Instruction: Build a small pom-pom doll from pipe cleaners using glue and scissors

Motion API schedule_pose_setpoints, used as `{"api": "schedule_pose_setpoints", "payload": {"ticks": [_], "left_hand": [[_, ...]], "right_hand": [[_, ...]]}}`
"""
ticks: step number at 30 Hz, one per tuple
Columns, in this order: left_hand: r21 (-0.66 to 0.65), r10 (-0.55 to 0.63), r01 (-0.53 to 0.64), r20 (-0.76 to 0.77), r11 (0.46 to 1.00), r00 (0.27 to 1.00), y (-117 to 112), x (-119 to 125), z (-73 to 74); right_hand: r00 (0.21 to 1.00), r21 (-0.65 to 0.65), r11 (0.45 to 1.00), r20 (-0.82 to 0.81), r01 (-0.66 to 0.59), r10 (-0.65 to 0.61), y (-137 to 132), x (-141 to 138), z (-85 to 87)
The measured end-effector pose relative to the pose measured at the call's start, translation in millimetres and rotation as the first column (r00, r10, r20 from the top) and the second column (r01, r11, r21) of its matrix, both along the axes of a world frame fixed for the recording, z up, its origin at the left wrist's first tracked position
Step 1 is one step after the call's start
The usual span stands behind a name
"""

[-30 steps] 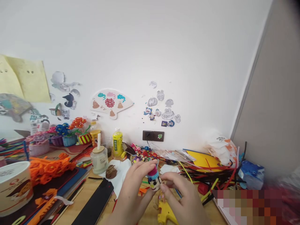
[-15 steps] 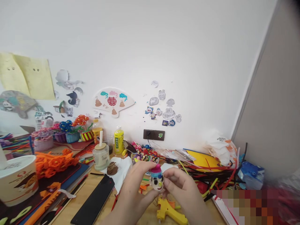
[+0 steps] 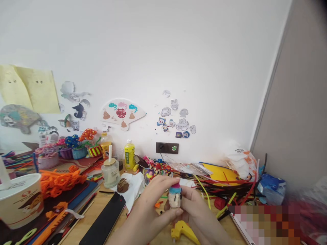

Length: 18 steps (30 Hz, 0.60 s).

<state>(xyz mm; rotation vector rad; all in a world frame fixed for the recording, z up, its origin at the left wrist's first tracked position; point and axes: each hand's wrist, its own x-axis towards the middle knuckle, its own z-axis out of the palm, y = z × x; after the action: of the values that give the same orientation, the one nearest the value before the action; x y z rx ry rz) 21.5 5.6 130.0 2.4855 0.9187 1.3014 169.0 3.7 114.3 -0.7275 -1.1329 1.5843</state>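
Note:
A small snowman head (image 3: 174,200) with a pink and blue hat is held up between my two hands, turned so that its face points mostly to the right. My left hand (image 3: 153,204) grips it, with fingers at the hat and the thumb under the base. My right hand (image 3: 195,204) closes on its right side, and some of those fingertips are hidden behind it. Below, on the wooden table, lies a yellow glue gun (image 3: 184,231), partly covered by my right hand. Several small colourful figures (image 3: 158,166) stand behind my left hand.
A black flat slab (image 3: 103,217) lies at left, near a white sheet (image 3: 135,185) with a brown lump. Behind stand a lidded jar (image 3: 110,175) and a yellow bottle (image 3: 129,154). A paper cup (image 3: 21,200) is far left. Pipe cleaners (image 3: 230,189) pile up at right.
The snowman head has been turned, so its face, which looked toward me, now points to the right. My right hand has slid lower and farther behind it. The view has tilted slightly.

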Motion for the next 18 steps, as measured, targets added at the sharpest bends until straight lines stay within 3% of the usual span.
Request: {"api": "schedule_pose_setpoints", "payload": {"ticks": [3,7,10,14,18], "left_hand": [[0.125,0.096,-0.094,-0.013,0.988,0.995,3,-1,1.9],[0.312,0.213,-0.201,-0.005,0.929,0.977,5,-3,1.6],[0.401,0.252,-0.238,0.02,0.885,0.968,6,-1,-1.3],[0.441,0.262,-0.256,0.048,0.86,0.964,4,4,-7.3],[0.354,0.231,-0.24,0.067,0.904,0.971,2,6,-11.0]], "right_hand": [[0.962,0.186,0.96,0.141,0.208,-0.236,0,7,-1.6],[0.775,0.533,0.772,0.301,0.346,-0.555,-10,9,0.9],[0.648,0.647,0.673,0.347,0.358,-0.678,-17,3,1.5],[0.629,0.659,0.667,0.364,0.347,-0.687,-18,-1,0.1],[0.689,0.645,0.708,0.373,0.289,-0.621,-16,5,0.3]]}}
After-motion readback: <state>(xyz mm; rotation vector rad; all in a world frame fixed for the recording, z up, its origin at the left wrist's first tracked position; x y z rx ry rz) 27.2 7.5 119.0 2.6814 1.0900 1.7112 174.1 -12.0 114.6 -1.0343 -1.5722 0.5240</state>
